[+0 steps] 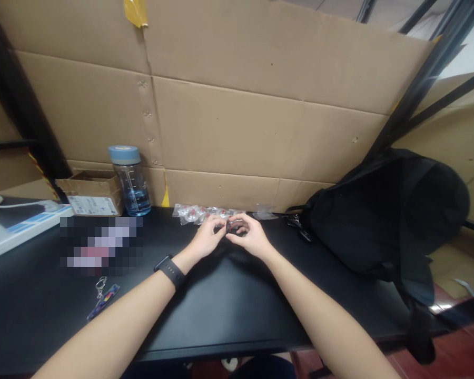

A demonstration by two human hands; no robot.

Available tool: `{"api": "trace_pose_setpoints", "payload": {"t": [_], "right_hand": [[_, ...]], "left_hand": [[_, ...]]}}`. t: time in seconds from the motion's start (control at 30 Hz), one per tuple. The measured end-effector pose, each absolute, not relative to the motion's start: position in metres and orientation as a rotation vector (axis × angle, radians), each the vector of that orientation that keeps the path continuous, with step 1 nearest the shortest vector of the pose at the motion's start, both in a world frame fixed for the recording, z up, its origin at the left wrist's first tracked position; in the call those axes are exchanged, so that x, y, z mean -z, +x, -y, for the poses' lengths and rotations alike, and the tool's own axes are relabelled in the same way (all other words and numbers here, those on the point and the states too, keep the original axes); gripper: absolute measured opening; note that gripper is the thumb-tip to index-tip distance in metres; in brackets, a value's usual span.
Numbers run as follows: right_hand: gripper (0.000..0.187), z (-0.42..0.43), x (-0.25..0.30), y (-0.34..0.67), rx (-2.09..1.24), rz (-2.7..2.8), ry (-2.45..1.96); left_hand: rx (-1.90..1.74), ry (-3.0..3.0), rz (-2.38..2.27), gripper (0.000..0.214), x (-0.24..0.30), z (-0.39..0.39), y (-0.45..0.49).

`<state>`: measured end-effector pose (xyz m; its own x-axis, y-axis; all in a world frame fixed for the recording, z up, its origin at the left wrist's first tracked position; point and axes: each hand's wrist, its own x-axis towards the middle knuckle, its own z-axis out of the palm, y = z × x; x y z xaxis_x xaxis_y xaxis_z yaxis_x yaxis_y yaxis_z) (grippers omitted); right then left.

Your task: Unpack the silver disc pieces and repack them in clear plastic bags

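Note:
Both my hands meet over the far middle of the black table (229, 300). My left hand (206, 238), with a black band on its wrist, pinches one side of a small dark object (234, 227). My right hand (250, 236) has its fingers curled round the other side of it. The object is too small to name. Just behind the hands lies a row of clear plastic bags with small red and silvery parts (199, 213), against the cardboard wall.
A blue-capped water bottle (131, 180) and a small cardboard box (92, 192) stand at the back left. A black backpack (391, 216) fills the right side. A keyring with a strap (102, 295) lies near the left. White items (16, 223) sit at the far left.

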<state>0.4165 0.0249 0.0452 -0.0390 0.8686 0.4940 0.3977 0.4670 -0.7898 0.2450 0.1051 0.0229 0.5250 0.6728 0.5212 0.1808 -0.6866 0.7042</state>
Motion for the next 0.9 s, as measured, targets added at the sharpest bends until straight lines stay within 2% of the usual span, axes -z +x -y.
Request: {"api": "trace_pose_setpoints", "payload": {"t": [0.17,0.33,0.63,0.8,0.9], "right_hand": [[0.03,-0.029,-0.043,0.416,-0.585,1.6,-1.223],[0.031,-0.029,-0.046,0.417,-0.487,1.682,-1.276],[0.021,-0.033,-0.04,0.42,-0.398,1.753,-1.292],[0.015,-0.034,-0.039,0.421,-0.36,1.782,-1.34],[0.013,-0.034,-0.04,0.423,-0.287,1.801,-1.381]], "left_hand": [[-1.144,2.162,-0.783,0.014,-0.022,-0.108,0.243],[-1.142,2.157,-0.867,0.016,-0.024,-0.107,0.241],[-1.132,2.259,-0.849,0.016,-0.027,-0.103,0.242],[-1.109,2.224,-0.835,0.029,-0.032,-0.101,0.241],[-1.009,2.314,-0.836,0.027,-0.034,-0.097,0.239]]}}
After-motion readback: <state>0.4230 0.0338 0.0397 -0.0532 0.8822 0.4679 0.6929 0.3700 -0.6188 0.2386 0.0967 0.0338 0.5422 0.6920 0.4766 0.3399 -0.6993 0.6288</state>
